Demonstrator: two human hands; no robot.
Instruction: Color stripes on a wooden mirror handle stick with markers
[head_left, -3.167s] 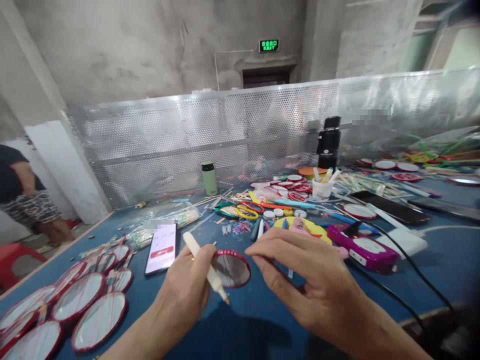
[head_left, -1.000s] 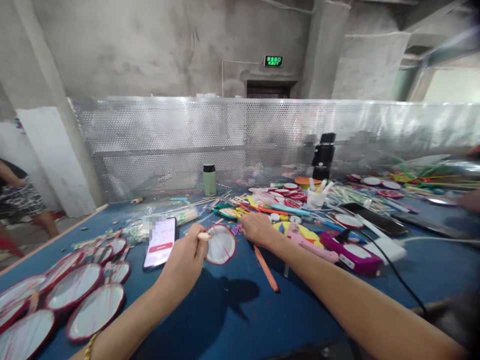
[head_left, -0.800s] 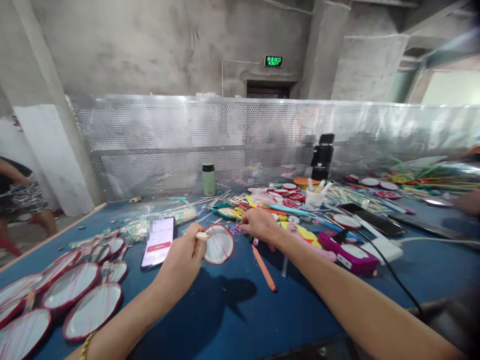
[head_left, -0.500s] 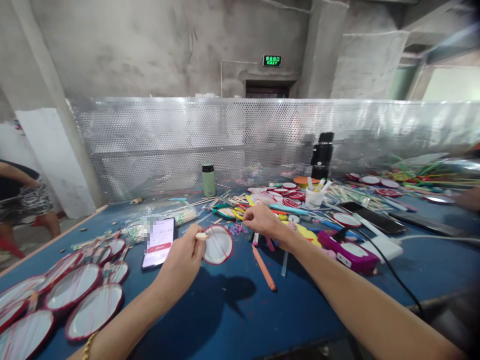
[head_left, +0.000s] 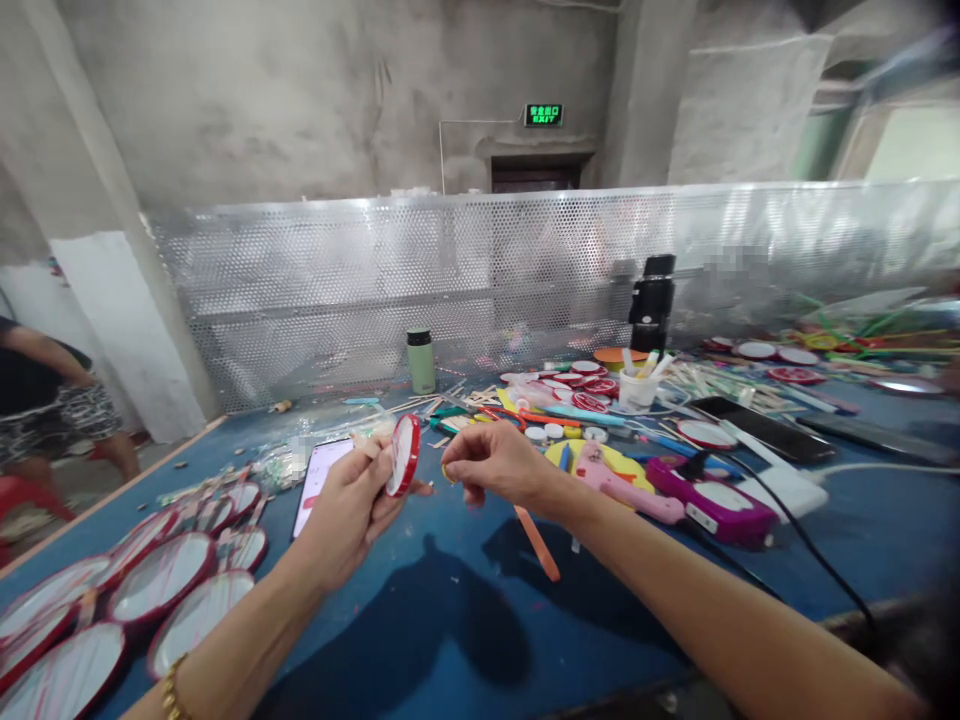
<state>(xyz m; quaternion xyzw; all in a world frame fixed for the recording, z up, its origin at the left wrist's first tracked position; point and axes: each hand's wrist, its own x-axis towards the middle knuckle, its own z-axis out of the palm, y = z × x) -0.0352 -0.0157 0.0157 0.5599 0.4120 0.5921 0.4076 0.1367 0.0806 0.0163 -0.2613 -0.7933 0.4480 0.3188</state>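
We see the left hand (head_left: 349, 500) gripping a red-rimmed disc (head_left: 405, 455), which stands nearly on edge above the counter (head_left: 570, 655), its rim turned partly toward the right hand (head_left: 499, 465). The right hand is closed in a pinch just beside the disc, apart from it, with a yellow piece (head_left: 448, 474) at the fingertips, too small for us to identify. Behind the left hand lies a lit phone (head_left: 311, 478), partly covered. To its left we note a group of larger discs (head_left: 161, 575), also red-rimmed, some overlapping. An orange stick (head_left: 537, 545) lies under the right forearm; beyond the forearm are a pink tool (head_left: 624, 490) and a purple box (head_left: 712, 502). Farther back we find a green bottle (head_left: 421, 362), a white cup (head_left: 636, 393) of pens and a black flask (head_left: 652, 305), all upright before a perforated panel (head_left: 360, 300).
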